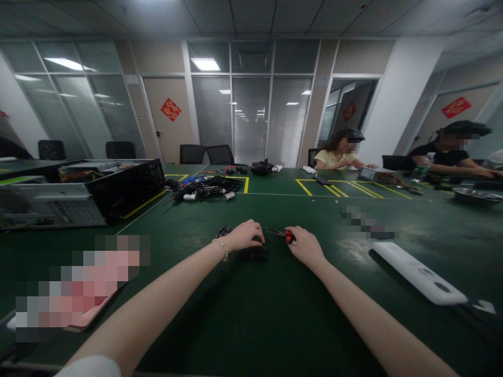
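My left hand point(247, 234) rests curled over a small black object point(256, 253) on the green table point(251, 309), its fingers closed on the top of it. A bracelet circles that wrist. Beside it, my right hand point(305, 244) is closed on a small tool with red handles point(290, 236), whose dark metal tip point(273, 231) points left toward the left hand. A small dark part point(223, 231) lies just left of the left hand.
An open computer case point(78, 191) lies at the far left. A pile of tools and parts point(204, 188) sits mid-table. A white power strip point(416, 272) lies at the right. Two other people sit working at the far right.
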Action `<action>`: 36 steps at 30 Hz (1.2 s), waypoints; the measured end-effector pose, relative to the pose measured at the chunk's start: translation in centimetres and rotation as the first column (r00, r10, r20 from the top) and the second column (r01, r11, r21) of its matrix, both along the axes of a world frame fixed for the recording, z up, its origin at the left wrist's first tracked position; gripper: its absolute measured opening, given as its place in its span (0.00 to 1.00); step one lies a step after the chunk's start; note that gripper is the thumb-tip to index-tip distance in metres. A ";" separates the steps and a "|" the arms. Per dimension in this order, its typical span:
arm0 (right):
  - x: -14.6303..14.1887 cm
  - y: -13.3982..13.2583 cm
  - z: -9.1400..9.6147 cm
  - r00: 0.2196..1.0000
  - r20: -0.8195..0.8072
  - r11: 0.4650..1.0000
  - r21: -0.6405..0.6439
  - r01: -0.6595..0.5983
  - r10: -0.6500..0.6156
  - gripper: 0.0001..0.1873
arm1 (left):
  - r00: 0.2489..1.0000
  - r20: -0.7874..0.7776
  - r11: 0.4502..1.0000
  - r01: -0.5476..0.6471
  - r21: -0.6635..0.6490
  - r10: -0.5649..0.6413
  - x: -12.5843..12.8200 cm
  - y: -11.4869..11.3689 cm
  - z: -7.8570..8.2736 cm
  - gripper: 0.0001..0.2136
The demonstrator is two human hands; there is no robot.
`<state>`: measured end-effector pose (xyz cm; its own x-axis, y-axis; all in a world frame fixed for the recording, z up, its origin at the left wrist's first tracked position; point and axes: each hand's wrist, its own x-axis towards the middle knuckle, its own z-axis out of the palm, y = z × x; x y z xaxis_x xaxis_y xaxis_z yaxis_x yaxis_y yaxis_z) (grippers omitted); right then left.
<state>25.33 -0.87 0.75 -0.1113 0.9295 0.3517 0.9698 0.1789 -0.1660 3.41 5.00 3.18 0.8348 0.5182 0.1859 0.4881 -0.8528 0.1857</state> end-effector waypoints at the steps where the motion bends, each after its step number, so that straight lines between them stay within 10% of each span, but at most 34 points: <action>1: 0.0 0.1 0.0 1.000 0.002 1.000 -0.007 -0.002 0.002 0.19 | 1.000 -0.003 1.000 0.005 0.001 -0.005 0.1 0.0 0.0 0.05; 9: 0.1 0.5 -0.6 1.000 0.016 1.000 0.009 -0.005 0.005 0.19 | 0.999 -0.029 0.999 -0.024 0.037 0.025 0.2 -0.4 0.6 0.03; 23: 0.2 0.4 -0.3 1.000 0.002 1.000 -0.021 -0.015 0.016 0.17 | 0.846 0.023 0.837 -0.530 0.133 0.532 -3.6 1.8 0.1 0.06; 36: 0.4 0.6 -0.6 1.000 -0.002 0.999 -0.012 -0.031 0.031 0.16 | 0.867 0.004 0.861 -0.495 0.117 0.498 -4.4 1.2 1.4 0.09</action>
